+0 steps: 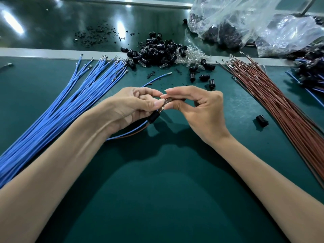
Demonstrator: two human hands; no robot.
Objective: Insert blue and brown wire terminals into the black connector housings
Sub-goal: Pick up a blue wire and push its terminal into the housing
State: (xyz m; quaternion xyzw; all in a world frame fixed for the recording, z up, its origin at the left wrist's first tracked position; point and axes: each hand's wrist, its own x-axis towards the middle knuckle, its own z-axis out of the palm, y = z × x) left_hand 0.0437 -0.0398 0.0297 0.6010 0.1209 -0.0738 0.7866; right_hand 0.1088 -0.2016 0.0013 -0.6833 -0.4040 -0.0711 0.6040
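View from above of two bare hands meeting over a dark green matte worktop (157,199). Between them is one black connector housing (154,118), a short ribbed plastic barrel held tilted just above the mat.

The left hand (135,106) grips the housing, its fingers curled round the body. A paired blue and brown wire (130,133) leaves the housing's lower end and loops away under the left wrist. Just above the housing's upper mouth, the right hand (199,111) pinches a small glinting piece (166,102) between thumb and forefinger, its other fingers loosely bent. The piece is too small to tell whether it is metal or clear plastic.

The housing looks light, rigid and smooth, so it is best held by its ribbed sides. The wires look thin and floppy, with slick insulation. They are better guided close behind the crimped metal terminal, which is probably easily bent.

Left of the housing lies a fanned bundle of blue wires (66,109) with bright metal tips. Right of it lies a bundle of brown wires (284,109), with one loose housing (262,121) just beside that bundle. Beyond the held housing are a heap of black housings (157,50) and some clear glassy parts (192,56). Farther beyond, to the right, are crinkled clear plastic bags (245,20).
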